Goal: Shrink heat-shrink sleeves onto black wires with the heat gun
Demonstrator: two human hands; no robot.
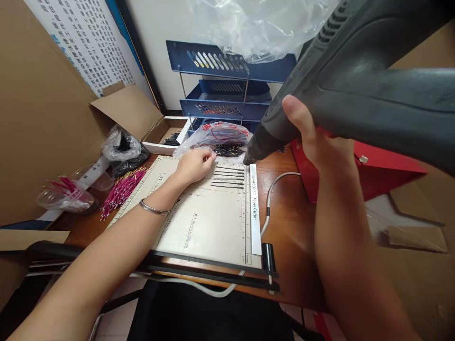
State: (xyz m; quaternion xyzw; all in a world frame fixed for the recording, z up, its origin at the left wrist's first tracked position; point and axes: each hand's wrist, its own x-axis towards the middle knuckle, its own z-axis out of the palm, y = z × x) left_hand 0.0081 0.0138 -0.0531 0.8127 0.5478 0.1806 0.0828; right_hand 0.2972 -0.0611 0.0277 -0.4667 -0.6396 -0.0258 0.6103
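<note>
My right hand [316, 137] is wrapped round the grip of a dark grey heat gun [355, 80], whose nozzle points down at the far edge of a paper cutter board [213, 222]. Several thin black tubes [229, 177] lie in a row on the board just below the nozzle. My left hand [195, 163] rests on the board beside those tubes with its fingers curled in; a metal bracelet circles its wrist. What its fingertips press or hold is hidden.
A clear bag of black pieces [216, 137] lies behind the board. Pink wires [122, 189] are heaped at the left, beside plastic cups and a black bag. Blue stacked trays [227, 90], a cardboard box [131, 109] and a red case [373, 175] surround the wooden table.
</note>
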